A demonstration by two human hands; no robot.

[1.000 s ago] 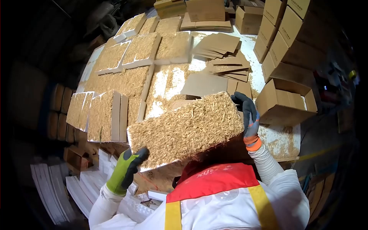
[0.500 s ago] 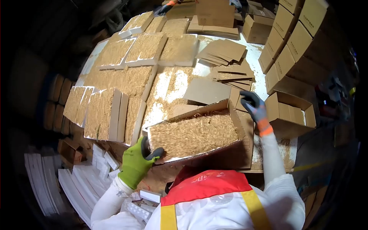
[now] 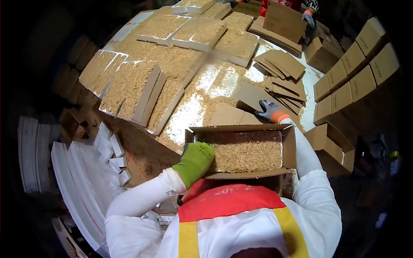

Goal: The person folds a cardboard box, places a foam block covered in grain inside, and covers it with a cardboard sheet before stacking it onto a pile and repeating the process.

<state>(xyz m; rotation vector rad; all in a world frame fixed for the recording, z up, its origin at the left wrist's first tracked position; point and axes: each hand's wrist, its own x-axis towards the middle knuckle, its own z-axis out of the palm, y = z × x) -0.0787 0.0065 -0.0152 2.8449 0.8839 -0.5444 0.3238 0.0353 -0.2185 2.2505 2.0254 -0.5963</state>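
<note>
An open cardboard box (image 3: 289, 148) lies in front of my body. Inside it sits a white foam tray filled with light brown shavings (image 3: 247, 151). My left hand (image 3: 194, 160), in a green glove, is curled over the tray's left end; its fingertips are hidden inside the box. Beyond the box's far right corner, my right hand (image 3: 272, 111), in a grey glove with an orange cuff, has thumb and fingers at the near edge of a flat greyish cardboard sheet (image 3: 254, 95).
Several filled foam trays (image 3: 198, 31) cover the table's far left. Loose cardboard pieces (image 3: 282, 64) lie beyond my right hand. Stacked boxes (image 3: 344, 88) and an open box (image 3: 330, 148) stand right. White foam sheets (image 3: 81, 180) are lower left. A co-worker's gloved hand (image 3: 308, 18) is at the back.
The filled foam tray has gone from tilted to level inside the box. My left hand has moved right, into the box's left end. My right hand has moved from the box's corner to the cardboard sheet.
</note>
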